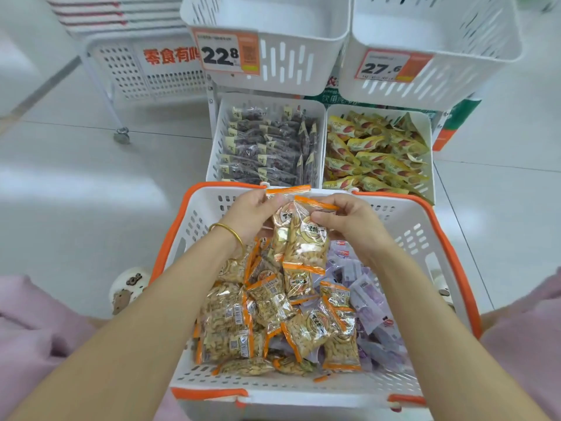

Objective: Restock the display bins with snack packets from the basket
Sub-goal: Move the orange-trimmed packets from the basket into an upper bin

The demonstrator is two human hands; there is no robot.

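A white basket point(431, 238) with orange rim sits in front of me, full of orange-edged peanut packets point(230, 326) on its left side and purple packets point(367, 302) on its right. My left hand point(252, 214) and my right hand point(349, 220) both pinch the tops of a few orange-edged peanut packets point(303, 238) held upright above the basket's far end. Beyond the basket stand two lower display bins: the left bin point(217, 141) holds dark packets, the right bin point(426, 123) holds yellow packets. Above them two upper bins point(303, 34) point(455, 41) look bare inside.
Price tags reading 22.8 point(226, 53) and 27.6 point(385, 66) hang on the upper bins. A white wheeled rack point(121, 71) with red lettering stands at the back left on the pale tiled floor. Pink fabric point(27, 329) covers my knees at both sides.
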